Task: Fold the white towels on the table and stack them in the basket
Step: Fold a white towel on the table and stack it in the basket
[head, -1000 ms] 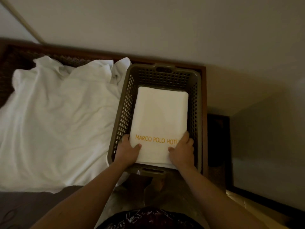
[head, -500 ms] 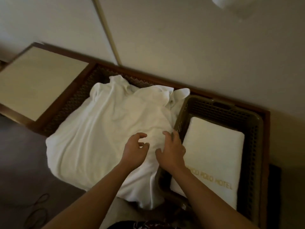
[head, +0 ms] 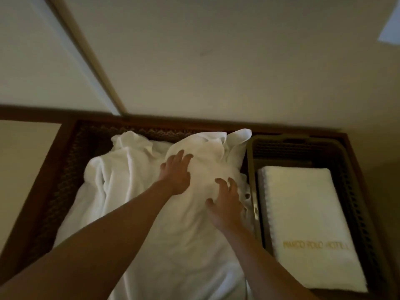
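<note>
Basket [head: 252, 182] near wall blocks right of frame, folded towel [head: 303, 213] fills its floor. Crumpled towel heap [head: 134, 191] covers table [head: 54, 169] centre. Bare woven strip open left. Wall [head: 216, 61] closes top.

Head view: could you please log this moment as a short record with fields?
basket: on the table's right end, holding one folded towel
lettering: gold, on the folded towel, blurred
loose towels: crumpled white pile left of the basket
left hand: fingers extended onto the pile
right hand: fingers spread over the pile
table: dark wood frame
</note>
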Demonstrator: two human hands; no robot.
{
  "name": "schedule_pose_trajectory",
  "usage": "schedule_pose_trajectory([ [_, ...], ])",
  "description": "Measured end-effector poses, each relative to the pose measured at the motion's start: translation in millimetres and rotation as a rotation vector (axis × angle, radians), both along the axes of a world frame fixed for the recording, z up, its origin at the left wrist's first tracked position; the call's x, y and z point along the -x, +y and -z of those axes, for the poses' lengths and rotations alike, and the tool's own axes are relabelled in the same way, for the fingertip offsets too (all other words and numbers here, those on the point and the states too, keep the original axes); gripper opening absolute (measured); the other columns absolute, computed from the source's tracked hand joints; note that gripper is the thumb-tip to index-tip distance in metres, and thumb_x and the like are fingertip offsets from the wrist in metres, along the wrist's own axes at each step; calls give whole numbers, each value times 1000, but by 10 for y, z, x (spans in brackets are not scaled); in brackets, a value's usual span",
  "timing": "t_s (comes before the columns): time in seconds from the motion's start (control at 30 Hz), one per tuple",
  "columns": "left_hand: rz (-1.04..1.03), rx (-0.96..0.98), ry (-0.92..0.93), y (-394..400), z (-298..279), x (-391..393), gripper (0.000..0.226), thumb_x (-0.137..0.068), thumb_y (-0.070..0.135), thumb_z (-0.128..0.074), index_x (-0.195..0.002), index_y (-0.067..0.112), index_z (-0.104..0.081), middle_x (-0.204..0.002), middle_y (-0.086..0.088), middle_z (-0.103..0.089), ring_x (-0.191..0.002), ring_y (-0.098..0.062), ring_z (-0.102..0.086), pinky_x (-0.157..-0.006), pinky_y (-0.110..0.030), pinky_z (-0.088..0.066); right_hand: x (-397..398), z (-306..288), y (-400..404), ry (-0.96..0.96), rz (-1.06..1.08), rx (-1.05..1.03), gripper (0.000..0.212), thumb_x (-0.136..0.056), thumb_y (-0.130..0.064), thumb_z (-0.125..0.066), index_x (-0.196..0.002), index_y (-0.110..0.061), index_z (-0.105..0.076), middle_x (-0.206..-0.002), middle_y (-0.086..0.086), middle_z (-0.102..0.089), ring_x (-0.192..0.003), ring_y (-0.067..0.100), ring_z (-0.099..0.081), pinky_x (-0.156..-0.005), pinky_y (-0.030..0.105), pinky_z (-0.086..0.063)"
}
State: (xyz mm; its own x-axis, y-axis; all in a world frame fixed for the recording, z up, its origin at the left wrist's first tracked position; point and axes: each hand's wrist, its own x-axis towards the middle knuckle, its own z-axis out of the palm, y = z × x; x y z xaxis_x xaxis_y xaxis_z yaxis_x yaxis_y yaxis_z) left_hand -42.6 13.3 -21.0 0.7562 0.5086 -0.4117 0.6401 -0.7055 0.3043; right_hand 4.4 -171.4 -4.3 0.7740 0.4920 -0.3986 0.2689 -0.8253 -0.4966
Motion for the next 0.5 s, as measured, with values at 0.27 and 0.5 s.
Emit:
schedule_pose_trajectory([
  [0.27, 214, -240, 151, 291, 51, -67, 42, -101, 51, -50, -139, 33, -49, -136, 2, -60, -127, -25, -50, -110, -46, -32, 246, -91, 204, 12, 130, 25, 64, -92, -31, -60, -150, -33, -33, -166, 1, -14, -151, 25, -23, -115, 49, -32],
  [0.5, 275, 85, -315, -272, -428, 547, 39, -95, 27, -63, -135, 27, -63, -119, -1, -74, -107, -24, -68, -95, -35, -52, 521, -299, -12, -108, 115, -76, 84, -89, -29, -66, -159, -33, -19, -169, 5, -8, -152, 30, -21, -114, 54, -34],
])
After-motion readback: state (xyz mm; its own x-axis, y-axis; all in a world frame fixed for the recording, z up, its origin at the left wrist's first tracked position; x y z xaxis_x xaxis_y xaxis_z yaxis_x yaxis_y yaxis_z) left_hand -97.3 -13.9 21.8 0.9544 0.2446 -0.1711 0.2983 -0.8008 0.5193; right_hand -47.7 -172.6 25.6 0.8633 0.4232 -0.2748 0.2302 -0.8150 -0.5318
